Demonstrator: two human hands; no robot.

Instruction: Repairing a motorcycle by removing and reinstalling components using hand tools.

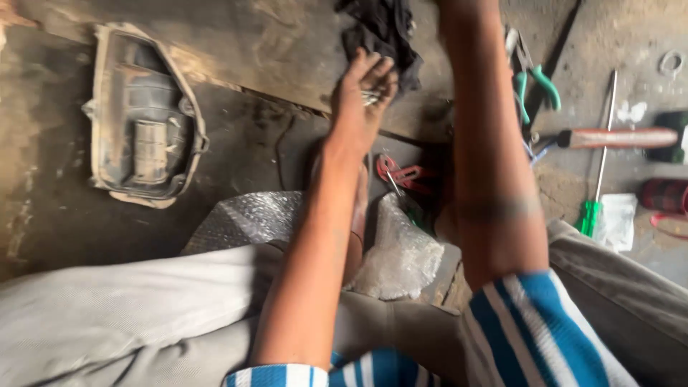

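Near, light trousers and two striped blue-white sleeves. Just beyond, crumpled clear bubble wrap (401, 254) on the floor (57, 215), one piece, centre. Red-handled cutter (401, 174) past it, one. Right: green-handled screwdriver (595, 179), one; orange-handled tool (616, 137), one; green-handled pliers (534, 82), one. Far left: one dusty metal cover (143, 118), rounded. Left hand (362, 97), grip half curled, palm up, cradling small metal bits (371, 97), touching a black cloth (383, 32) far centre. Right hand leaves the top edge; grip can't tell.
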